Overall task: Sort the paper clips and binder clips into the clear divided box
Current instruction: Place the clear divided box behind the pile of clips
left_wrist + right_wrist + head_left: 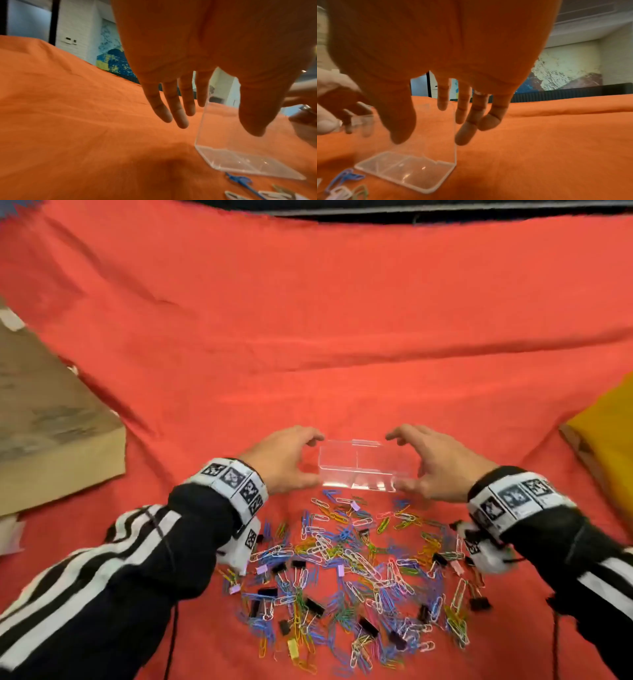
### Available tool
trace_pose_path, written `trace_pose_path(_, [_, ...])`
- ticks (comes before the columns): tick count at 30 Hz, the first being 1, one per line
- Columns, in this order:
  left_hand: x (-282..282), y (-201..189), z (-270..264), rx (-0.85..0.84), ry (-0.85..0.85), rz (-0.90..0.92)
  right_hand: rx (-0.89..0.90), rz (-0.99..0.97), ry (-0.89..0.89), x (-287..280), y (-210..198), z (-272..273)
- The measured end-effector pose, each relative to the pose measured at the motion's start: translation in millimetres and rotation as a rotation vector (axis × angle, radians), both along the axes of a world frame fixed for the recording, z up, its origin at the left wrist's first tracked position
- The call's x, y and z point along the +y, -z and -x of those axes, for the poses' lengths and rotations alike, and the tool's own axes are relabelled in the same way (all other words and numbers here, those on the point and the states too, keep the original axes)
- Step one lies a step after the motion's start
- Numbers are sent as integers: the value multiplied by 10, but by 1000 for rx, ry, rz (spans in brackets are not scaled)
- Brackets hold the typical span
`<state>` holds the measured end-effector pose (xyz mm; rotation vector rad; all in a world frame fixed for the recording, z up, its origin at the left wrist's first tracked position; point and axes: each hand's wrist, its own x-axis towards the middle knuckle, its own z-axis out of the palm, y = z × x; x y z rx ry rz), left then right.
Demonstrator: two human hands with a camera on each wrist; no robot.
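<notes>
The clear divided box (356, 474) stands on the red cloth (308, 354), just beyond the pile, and looks empty. My left hand (313, 460) is at its left end and my right hand (409, 463) at its right end. On each hand the thumb is near the front corner and the relaxed, spread fingers near the back. I cannot tell whether they touch it. In the left wrist view the left hand (217, 128) hangs over the box (240, 159). The right hand (430, 135) hovers over the box (412, 170). A pile of coloured paper clips (359, 559) and black binder clips (315, 606) lies nearer me.
A flat cardboard box (51, 440) lies at the left edge, with white paper (10, 535) below it. A yellow cloth (606, 433) lies at the right edge. Wrinkled red cloth stretches beyond the clear box. Stray clips (240, 180) lie beside the box's front.
</notes>
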<state>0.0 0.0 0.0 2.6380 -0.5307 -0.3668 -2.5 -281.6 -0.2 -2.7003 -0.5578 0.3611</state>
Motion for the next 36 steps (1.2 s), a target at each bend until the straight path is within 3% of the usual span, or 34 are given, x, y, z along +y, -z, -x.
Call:
trace_pose_path(4, [-107, 212, -85, 4, 15, 34, -29, -23, -18, -137, 86, -117])
trace_pose_path(9, [-312, 300, -103, -148, 79, -4, -115, 34, 6, -373, 55, -161])
trace_pose_path(18, [-187, 359, 101, -215, 137, -91, -154, 58, -71, -266, 87, 22])
trace_pose_path(22, [-30, 455, 366, -295, 63, -199, -166, 0, -45, -322, 95, 202])
trace_pose_path(27, [199, 290, 956, -399, -7, -255, -379, 57, 36, -668, -63, 776])
trace_pose_path(32, [478, -24, 1455, -356, -114, -410, -289, 160, -14, -919, -46, 1403])
trace_pose_path(36, [845, 80, 1626, -397, -231, -501, -271, 143, -29, -882, 88, 1476])
